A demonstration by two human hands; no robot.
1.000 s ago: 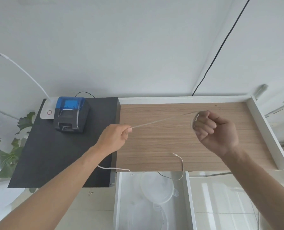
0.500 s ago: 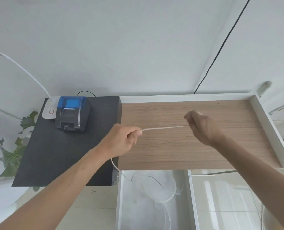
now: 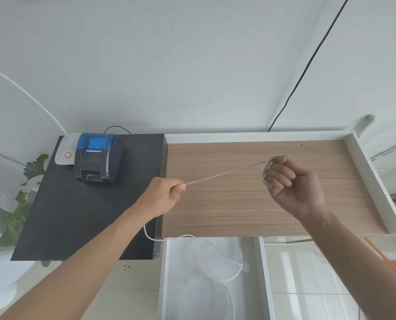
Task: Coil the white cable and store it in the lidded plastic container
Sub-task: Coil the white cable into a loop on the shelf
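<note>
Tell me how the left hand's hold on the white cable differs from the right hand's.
The left hand pinches the white cable between fingertips; the right hand is a fist with loops wound around its fingers. The left sits over the black table's edge, the right over the wooden desk. Slack trails down from the left only. Both grip the same taut stretch.

We read this as a small office or shop counter in a plain room: a wood-grain desk (image 3: 250, 204) with a raised white rim lies under both hands, with a black side table (image 3: 88, 215) butted against it under the left forearm. Beyond the left hand sits a blue-lidded receipt printer (image 3: 98, 157), a white lamp base (image 3: 65, 150) touching its far-left side. Bare white walls behind, a black wire (image 3: 308, 68) running up the corner beyond the right hand, a leafy plant (image 3: 14, 204) well left of the left arm.
</note>
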